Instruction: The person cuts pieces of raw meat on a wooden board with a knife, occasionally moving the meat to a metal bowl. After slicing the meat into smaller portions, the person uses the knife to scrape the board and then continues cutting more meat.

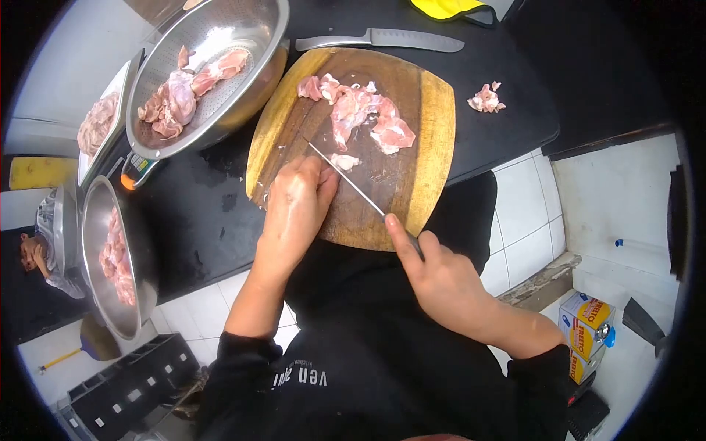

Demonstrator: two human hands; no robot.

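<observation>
My right hand [434, 272] is wrapped round the handle of a knife [353, 185], its blade slanting up and left over the wooden cutting board [434, 132]. My left hand [294, 195] rests on the board's lower left with fingers curled, close to the blade; what lies under its fingers, if anything, is hidden. Just right of those fingertips is a small pale scrap [343, 161], touching or nearly touching the blade. Pieces of raw meat [357, 110] lie farther up the board.
A metal colander [246, 121] with meat stands upper left, beside a white tray [129, 92] of meat. Lower left is a metal bowl [92, 250] with meat. Another knife [415, 40] lies beyond the board; trimmings [487, 98] sit right. A person [48, 253] is far left.
</observation>
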